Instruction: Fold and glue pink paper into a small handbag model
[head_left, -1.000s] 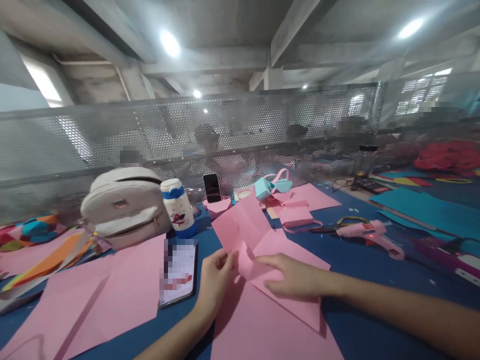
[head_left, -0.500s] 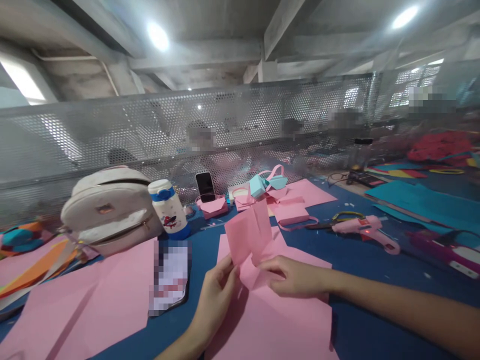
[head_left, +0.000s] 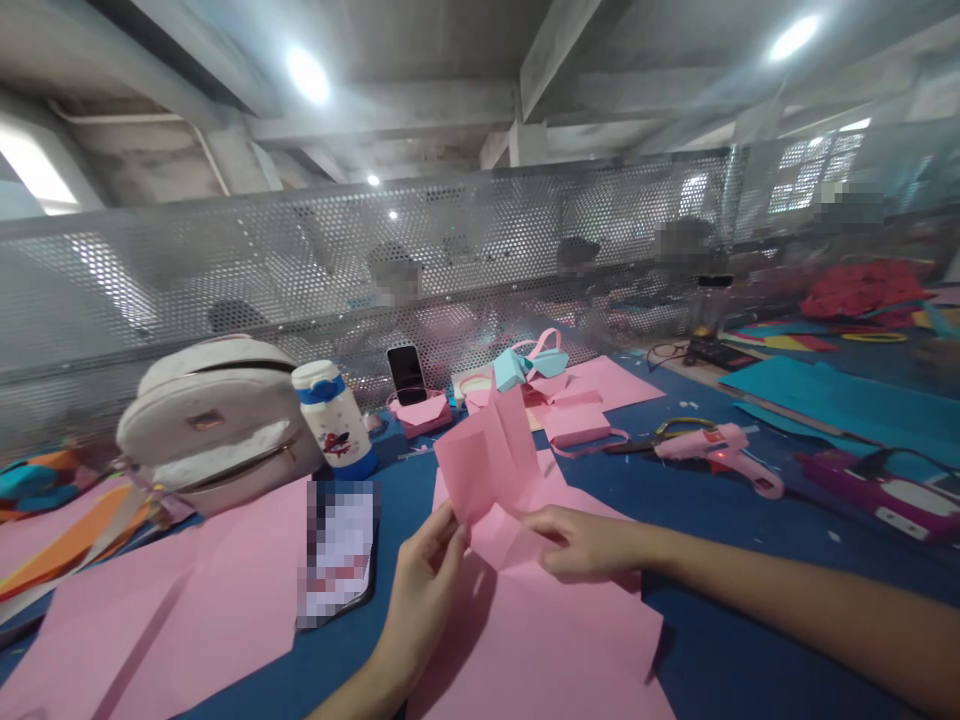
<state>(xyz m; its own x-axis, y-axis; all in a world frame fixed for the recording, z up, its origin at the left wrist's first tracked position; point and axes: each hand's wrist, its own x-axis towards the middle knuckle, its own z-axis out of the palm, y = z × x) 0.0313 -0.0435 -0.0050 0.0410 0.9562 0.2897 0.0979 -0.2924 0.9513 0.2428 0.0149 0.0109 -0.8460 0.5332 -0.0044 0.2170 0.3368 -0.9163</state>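
Observation:
My left hand (head_left: 424, 575) pinches the lower left corner of a folded pink paper sheet (head_left: 491, 460), whose top flap stands up off the table. My right hand (head_left: 585, 540) grips the same sheet from the right, with its fingers curled over the fold. Under both hands a larger pink sheet (head_left: 540, 640) lies flat on the blue table (head_left: 750, 560).
A phone (head_left: 337, 550) lies left of my hands, beside another pink sheet (head_left: 172, 610). Behind stand a white bag (head_left: 214, 420), a bottle (head_left: 334, 420), a propped phone (head_left: 405, 375) and folded paper pieces (head_left: 555, 400). A pink glue gun (head_left: 720, 455) lies right. People sit behind a mesh screen (head_left: 225, 270).
The spread pink sheet has been folded narrower and its flap raised upright. Both hands have stayed on it, close together. The camera has shifted a little.

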